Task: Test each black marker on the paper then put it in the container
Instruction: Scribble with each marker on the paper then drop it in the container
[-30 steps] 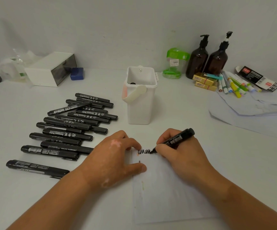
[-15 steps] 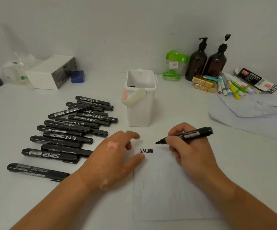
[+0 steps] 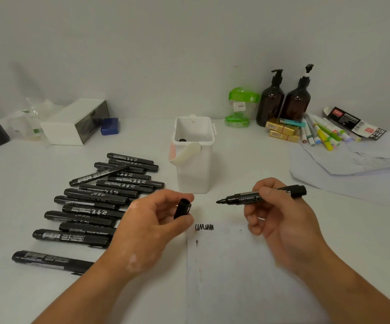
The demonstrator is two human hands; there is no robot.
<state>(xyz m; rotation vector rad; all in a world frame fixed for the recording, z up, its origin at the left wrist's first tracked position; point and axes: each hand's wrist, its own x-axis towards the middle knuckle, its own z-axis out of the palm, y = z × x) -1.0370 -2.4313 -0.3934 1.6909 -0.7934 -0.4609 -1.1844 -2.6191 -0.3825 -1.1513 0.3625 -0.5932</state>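
Nearest to me lies the paper (image 3: 247, 277), flat on the table (image 3: 236, 164), with a short black scribble (image 3: 204, 227) near its top left corner and a small dark mark just below it.

Above the paper my two hands are raised and apart. My right hand (image 3: 280, 220) is clamped around the marker (image 3: 259, 196), thumb and fingers closed on the middle of its barrel. The marker lies almost level, long axis running left to right, bare tip pointing left toward my other hand, blunt tail sticking out past my knuckles on the right. My left hand (image 3: 152, 228) pinches the cap (image 3: 182, 208) between thumb and fingers, roughly upright and tilted, the end that shows at the top looks like its open mouth. Tip and cap are near each other but not touching, with clear table between them.

I judge that the next move is capping: the tip is level and the cap is upright, so one must turn to line up.

To the left is the pile of markers (image 3: 96, 202), untested, I judge. Beyond my hands stands the white container (image 3: 193, 169), directly behind the gap and about equally near both hands, with something dark at its bottom. Further back are two brown pump bottles (image 3: 282, 101).
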